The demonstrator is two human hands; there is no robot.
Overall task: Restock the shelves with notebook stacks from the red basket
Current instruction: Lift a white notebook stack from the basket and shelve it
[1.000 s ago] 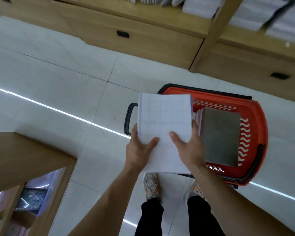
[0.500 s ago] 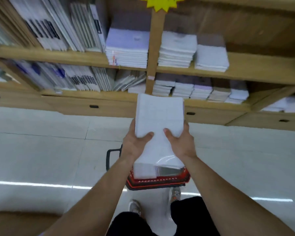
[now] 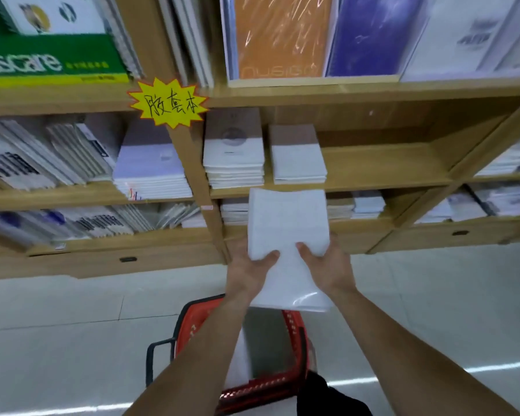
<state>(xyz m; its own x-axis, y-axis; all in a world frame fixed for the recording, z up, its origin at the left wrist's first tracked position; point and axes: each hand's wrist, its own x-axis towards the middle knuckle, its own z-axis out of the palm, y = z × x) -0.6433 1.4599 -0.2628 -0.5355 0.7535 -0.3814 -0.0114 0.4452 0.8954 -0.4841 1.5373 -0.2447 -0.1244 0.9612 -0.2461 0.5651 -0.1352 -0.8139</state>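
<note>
I hold a plastic-wrapped white notebook stack [image 3: 287, 229] flat in front of me, its far edge level with the front of the middle shelf [image 3: 382, 172]. My left hand [image 3: 246, 273] grips its left side, thumb on top. My right hand [image 3: 324, 265] grips its right side the same way. The red basket [image 3: 294, 340] stands on the floor below my arms, with a grey notebook and a white one inside, partly hidden by my left forearm.
Two low notebook stacks [image 3: 234, 154] [image 3: 297, 157] lie on the middle shelf, with bare wood to their right. A yellow star sign [image 3: 168, 103] hangs on the upright post. Rows of notebooks fill the shelves left, above and below. Drawers run along the base.
My view has tilted up from the basket to the shelves. Both hands have lifted the white stack out of the basket and carried it forward to the middle shelf.
</note>
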